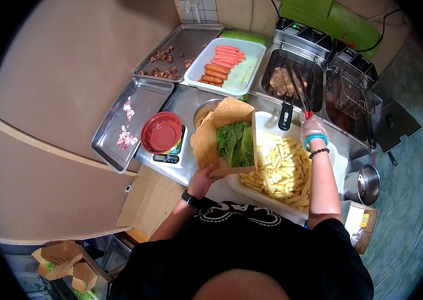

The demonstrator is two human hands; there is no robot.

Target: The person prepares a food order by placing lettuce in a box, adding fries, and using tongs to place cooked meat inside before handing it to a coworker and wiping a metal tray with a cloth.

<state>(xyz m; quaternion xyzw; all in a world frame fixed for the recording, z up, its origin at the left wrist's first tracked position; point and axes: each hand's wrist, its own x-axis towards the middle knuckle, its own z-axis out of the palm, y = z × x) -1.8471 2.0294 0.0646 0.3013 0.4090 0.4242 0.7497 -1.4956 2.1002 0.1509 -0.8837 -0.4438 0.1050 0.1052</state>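
My left hand point(201, 183) grips the lower edge of an open kraft paper box point(206, 140), tilted so that its inside shows. Green lettuce leaves point(236, 144) lie in the box. In a clear plastic glove, my right hand point(314, 128) holds metal tongs point(301, 90) by their red-tipped end. The tongs reach over the left fryer basket, where their tips are at a piece of browned meat point(281, 80); whether they pinch it I cannot tell. Beneath my right forearm, a white tub point(334, 155) holds crinkle-cut fries point(284, 165).
A white tray point(248, 71) holds sausages. Left of it are metal trays with meat pieces point(162, 54) and pale pink scraps point(127, 138). A red bowl point(161, 132) sits on a digital scale point(167, 159). The right fryer point(346, 112) and a steel pot point(367, 183) are at right.
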